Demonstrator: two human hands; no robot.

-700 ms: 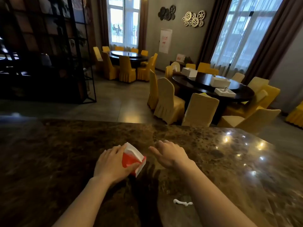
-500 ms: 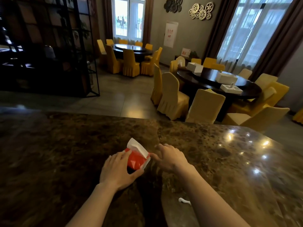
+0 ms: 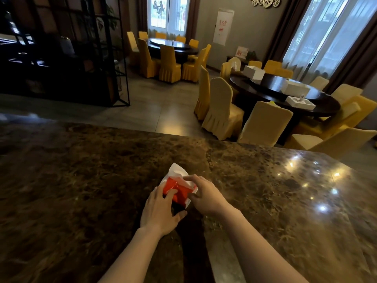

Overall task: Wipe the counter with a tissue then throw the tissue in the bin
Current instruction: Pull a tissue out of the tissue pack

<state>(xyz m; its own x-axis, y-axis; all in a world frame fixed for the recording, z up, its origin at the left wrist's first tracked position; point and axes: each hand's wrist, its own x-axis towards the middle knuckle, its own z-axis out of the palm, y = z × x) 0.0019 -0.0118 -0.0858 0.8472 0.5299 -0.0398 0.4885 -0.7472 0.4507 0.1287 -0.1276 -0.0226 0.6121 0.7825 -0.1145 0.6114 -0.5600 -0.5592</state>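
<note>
A red and white tissue pack (image 3: 179, 190) lies on the dark brown marble counter (image 3: 81, 180), near its middle. My left hand (image 3: 161, 209) presses on the pack's near left side, fingers over the red wrapper. My right hand (image 3: 206, 193) touches the pack's right top, fingertips at the white tissue that sticks out of the opening. No bin shows in this view.
Beyond the counter's far edge lies a tiled floor with round dark tables (image 3: 285, 92) ringed by yellow covered chairs (image 3: 222, 111). A black metal shelf (image 3: 61, 58) stands at the left. White boxes (image 3: 295, 88) sit on the nearer table.
My right hand moved left onto the pack's top and now touches the tissue. My left hand shifted its fingers further over the wrapper. The white scrap near my right forearm is out of sight.
</note>
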